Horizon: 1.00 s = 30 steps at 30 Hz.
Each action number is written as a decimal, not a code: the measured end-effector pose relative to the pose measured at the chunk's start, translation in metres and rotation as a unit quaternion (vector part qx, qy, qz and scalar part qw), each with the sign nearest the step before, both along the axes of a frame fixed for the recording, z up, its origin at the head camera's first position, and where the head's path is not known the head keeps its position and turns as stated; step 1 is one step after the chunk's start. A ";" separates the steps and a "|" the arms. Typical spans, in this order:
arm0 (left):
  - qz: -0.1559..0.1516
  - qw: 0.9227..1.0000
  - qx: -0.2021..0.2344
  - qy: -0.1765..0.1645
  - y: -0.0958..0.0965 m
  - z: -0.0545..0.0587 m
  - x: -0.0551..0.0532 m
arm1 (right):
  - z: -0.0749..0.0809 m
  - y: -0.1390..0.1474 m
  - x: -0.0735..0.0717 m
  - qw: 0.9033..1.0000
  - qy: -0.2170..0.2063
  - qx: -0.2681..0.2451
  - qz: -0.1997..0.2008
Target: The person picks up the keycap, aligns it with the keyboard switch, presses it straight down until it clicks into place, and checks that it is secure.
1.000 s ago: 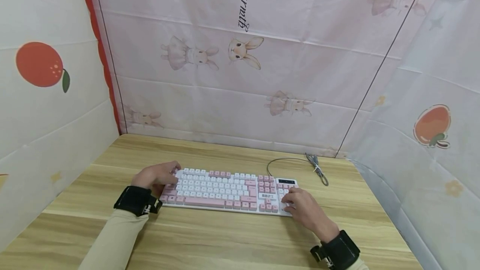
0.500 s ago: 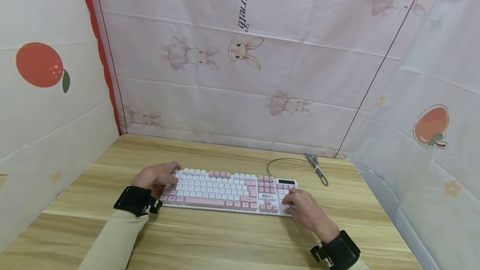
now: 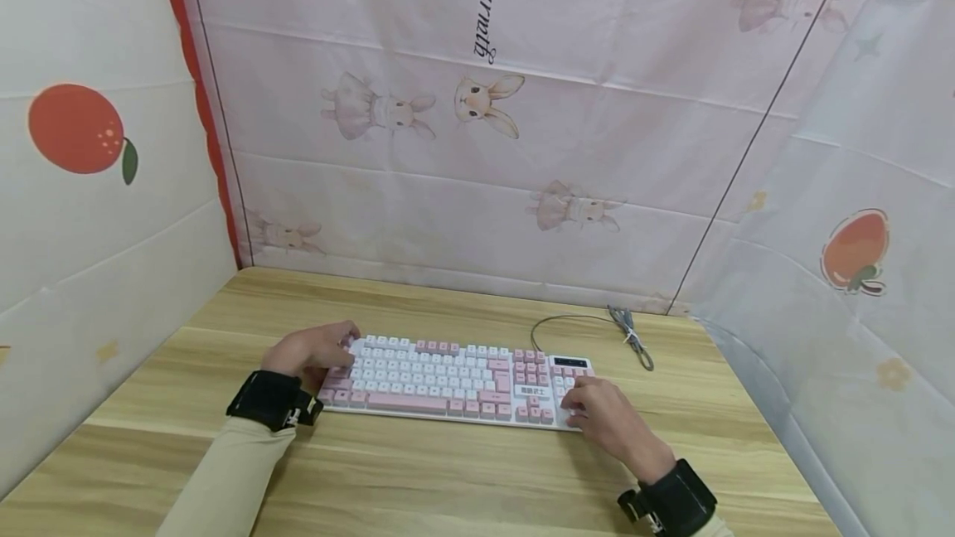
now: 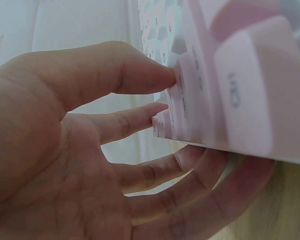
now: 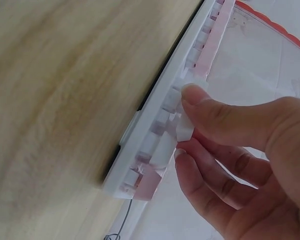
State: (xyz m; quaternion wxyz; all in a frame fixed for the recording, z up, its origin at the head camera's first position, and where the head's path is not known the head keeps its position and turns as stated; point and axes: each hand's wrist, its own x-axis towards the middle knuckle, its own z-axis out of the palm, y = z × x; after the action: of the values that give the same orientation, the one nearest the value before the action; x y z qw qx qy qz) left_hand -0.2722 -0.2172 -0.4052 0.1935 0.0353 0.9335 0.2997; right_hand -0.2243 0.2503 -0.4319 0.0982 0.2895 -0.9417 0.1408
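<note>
A pink and white keyboard lies on the wooden table. My left hand grips its left end. In the left wrist view the thumb presses over the pink keys at the side, and the other fingers reach along and under the edge. At the number pad on the right end is my right hand. Between its thumb and bent fingers it pinches a white keycap, which stands out above the neighbouring keys in the right wrist view. The head view hides most of that keycap behind the hand.
Behind the keyboard a thin grey cable runs to a tied bundle at the back right of the table. Fabric sheets with rabbit and fruit prints hang at the back and on both sides.
</note>
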 end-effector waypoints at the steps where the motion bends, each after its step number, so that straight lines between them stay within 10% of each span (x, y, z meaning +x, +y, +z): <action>1: 0.002 1.000 0.002 -0.001 0.000 0.000 0.000 | 0.000 0.000 0.000 1.000 0.002 0.000 0.002; 30: -0.001 1.000 0.008 -0.001 0.000 -0.001 -0.001 | 0.001 -0.001 0.001 1.000 -0.006 0.010 -0.001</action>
State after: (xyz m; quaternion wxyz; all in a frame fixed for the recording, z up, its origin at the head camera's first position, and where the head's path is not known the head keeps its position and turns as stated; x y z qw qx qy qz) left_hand -0.2730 -0.2173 -0.4060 0.1947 0.0372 0.9309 0.3068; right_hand -0.2236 0.2489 -0.4309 0.0899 0.2882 -0.9440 0.1328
